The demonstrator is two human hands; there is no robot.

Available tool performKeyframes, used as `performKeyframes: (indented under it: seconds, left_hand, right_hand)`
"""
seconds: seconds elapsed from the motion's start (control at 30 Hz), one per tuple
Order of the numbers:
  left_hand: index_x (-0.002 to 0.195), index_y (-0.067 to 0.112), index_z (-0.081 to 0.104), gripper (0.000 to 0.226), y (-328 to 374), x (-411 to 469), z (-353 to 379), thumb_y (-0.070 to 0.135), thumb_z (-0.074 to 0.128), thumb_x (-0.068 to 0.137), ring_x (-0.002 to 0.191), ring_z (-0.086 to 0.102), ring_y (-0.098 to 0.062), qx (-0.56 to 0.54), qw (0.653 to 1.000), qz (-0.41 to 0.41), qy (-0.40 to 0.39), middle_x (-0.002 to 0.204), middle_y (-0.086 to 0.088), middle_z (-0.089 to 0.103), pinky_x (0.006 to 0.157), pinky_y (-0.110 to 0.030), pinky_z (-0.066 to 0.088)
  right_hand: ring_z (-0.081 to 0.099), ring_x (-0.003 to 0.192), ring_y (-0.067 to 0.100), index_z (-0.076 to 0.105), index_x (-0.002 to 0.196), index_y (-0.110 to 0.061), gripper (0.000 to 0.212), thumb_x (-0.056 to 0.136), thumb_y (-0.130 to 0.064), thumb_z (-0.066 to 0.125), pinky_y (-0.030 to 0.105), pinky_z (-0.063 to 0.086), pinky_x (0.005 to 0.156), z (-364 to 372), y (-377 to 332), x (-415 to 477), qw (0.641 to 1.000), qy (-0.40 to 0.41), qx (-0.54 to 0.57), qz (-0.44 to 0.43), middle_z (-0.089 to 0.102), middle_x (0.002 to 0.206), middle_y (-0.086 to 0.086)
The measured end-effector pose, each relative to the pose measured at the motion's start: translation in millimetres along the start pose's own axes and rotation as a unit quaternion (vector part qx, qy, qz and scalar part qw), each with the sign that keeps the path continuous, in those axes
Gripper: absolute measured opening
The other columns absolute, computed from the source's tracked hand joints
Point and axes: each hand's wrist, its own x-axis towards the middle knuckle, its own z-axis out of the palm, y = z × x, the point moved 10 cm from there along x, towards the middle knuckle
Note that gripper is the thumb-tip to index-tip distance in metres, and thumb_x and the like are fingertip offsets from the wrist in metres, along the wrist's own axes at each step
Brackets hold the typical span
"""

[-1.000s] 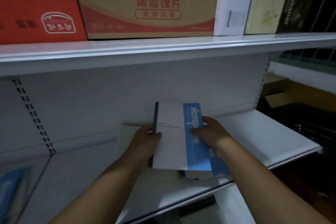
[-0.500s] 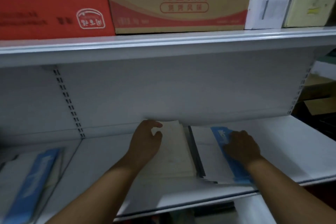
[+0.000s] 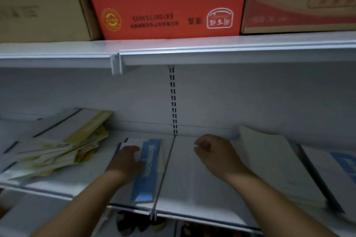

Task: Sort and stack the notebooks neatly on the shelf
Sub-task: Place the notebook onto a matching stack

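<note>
At the left end of the shelf (image 3: pixel 82 179) a loose heap of yellow notebooks (image 3: pixel 63 146) sprawls toward the back edge, unsorted. The person has turned this way from the two piles they were squaring a moment ago. The left hand (image 3: pixel 125 161) now lies with relaxed fingers on a blue-banded notebook (image 3: pixel 148 167) beside the shelf's middle seam, near the front edge. The right hand (image 3: pixel 213 152) has come off its pile and hovers released, fingers loosely curled round nothing (it is a bit blurred). Right of it sit the white pile (image 3: pixel 269 159) and the blue-banded pile (image 3: pixel 339 161), side by side. Those look settled to me, and this notebook goes next.
</note>
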Motion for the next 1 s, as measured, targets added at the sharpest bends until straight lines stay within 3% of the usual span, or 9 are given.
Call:
performKeyframes:
  seconds: [0.07,0.13,0.23,0.33,0.43,0.53,0.7,0.87,1.0]
  left_hand:
    - [0.14,0.018,0.036,0.058,-32.0,-2.4,-1.9,0.03,0.058,0.087,0.133,0.038,-0.022,0.039,0.998,-0.041,-0.022,0.146,-0.006,0.037,0.106,-0.028,0.034]
    - [0.141,0.021,0.033,0.064,-50.6,-4.6,-4.8,0.039,0.059,0.085,0.131,0.038,-0.024,0.073,0.995,-0.061,-0.033,0.144,-0.005,0.039,0.105,-0.03,0.037]
    - [0.142,0.024,0.027,0.074,-62.1,-5.7,-6.5,0.046,0.062,0.081,0.13,0.038,-0.027,0.072,0.993,-0.079,-0.044,0.141,-0.005,0.042,0.102,-0.032,0.039]
    - [0.142,0.022,0.028,0.083,-61.5,-4.1,-4.7,0.036,0.072,0.074,0.124,0.047,-0.029,-0.02,0.994,-0.091,-0.05,0.137,-0.008,0.047,0.099,-0.035,0.044]
    - [0.141,0.011,0.033,0.079,-61.5,-6.2,-4.7,0.012,0.075,0.074,0.112,0.056,-0.033,-0.225,0.964,-0.137,-0.038,0.13,-0.016,0.054,0.093,-0.038,0.049]
    - [0.128,0.002,0.052,0.048,-45.2,-12.0,2.0,-0.005,0.061,0.081,0.094,0.062,-0.037,-0.398,0.903,-0.155,-0.043,0.109,-0.021,0.063,0.09,-0.046,0.051]
    - [0.124,0.01,0.056,0.043,41.9,-16.0,4.9,-0.008,0.053,0.085,0.092,0.062,-0.032,-0.458,0.885,-0.068,-0.048,0.101,-0.014,0.065,0.088,-0.04,0.05]
    - [0.108,0.02,0.062,0.031,172.4,-32.5,38.9,-0.001,0.057,0.087,0.071,0.06,-0.021,-0.481,0.863,0.037,-0.15,0.084,-0.008,0.068,0.06,-0.025,0.053]
    - [0.113,0.014,0.061,0.027,264.6,-37.9,73.2,0.007,0.058,0.087,0.089,0.059,-0.017,-0.345,0.919,0.153,-0.115,0.111,-0.008,0.065,0.079,-0.027,0.049]
  right_hand:
    - [0.062,0.097,0.013,0.067,0.106,-0.019,0.025,0.084,-0.029,0.061,0.019,0.045,0.085,67.7,7.4,-3.2,0.991,-0.118,0.012,0.059,0.068,0.105,-0.001]
    - [0.064,0.095,0.019,0.065,0.102,-0.014,0.026,0.084,-0.032,0.06,0.028,0.049,0.086,120.1,10.9,-9.3,0.973,-0.199,0.036,0.108,0.068,0.104,0.007]
    - [0.063,0.088,0.021,0.055,0.078,-0.016,0.02,0.082,-0.035,0.059,0.032,0.051,0.082,152.8,3.4,-8.0,0.968,-0.205,0.049,0.134,0.065,0.094,0.011]
    - [0.061,0.104,0.02,0.06,0.108,-0.013,0.033,0.083,-0.034,0.061,0.022,0.044,0.075,165.2,-3.9,-8.0,0.965,-0.209,0.037,0.153,0.063,0.116,0.007]
    - [0.063,0.097,0.016,0.061,0.11,-0.013,0.029,0.083,-0.022,0.062,0.014,0.043,0.062,156.0,2.8,-7.4,0.969,-0.168,0.058,0.17,0.065,0.114,0.004]
    - [0.058,0.086,0.012,0.059,0.11,-0.012,0.028,0.082,-0.015,0.06,0.01,0.038,0.05,129.5,7.2,-5.2,0.972,-0.125,0.095,0.175,0.065,0.11,0.004]
    - [0.062,0.089,0.019,0.062,0.086,-0.018,0.012,0.081,-0.01,0.054,0.022,0.041,0.061,28.6,17.9,2.4,0.983,-0.019,0.09,0.156,0.067,0.101,0.007]
    - [0.061,0.088,0.019,0.061,0.104,-0.011,0.024,0.081,-0.004,0.059,0.025,0.046,0.068,-96.9,84.1,-28.1,0.969,0.084,0.126,0.193,0.064,0.096,0.005]
    - [0.062,0.093,0.025,0.059,0.084,-0.021,0.02,0.081,-0.002,0.061,0.029,0.049,0.074,-183.2,164.4,-74.3,0.945,0.163,0.143,0.246,0.066,0.099,0.005]
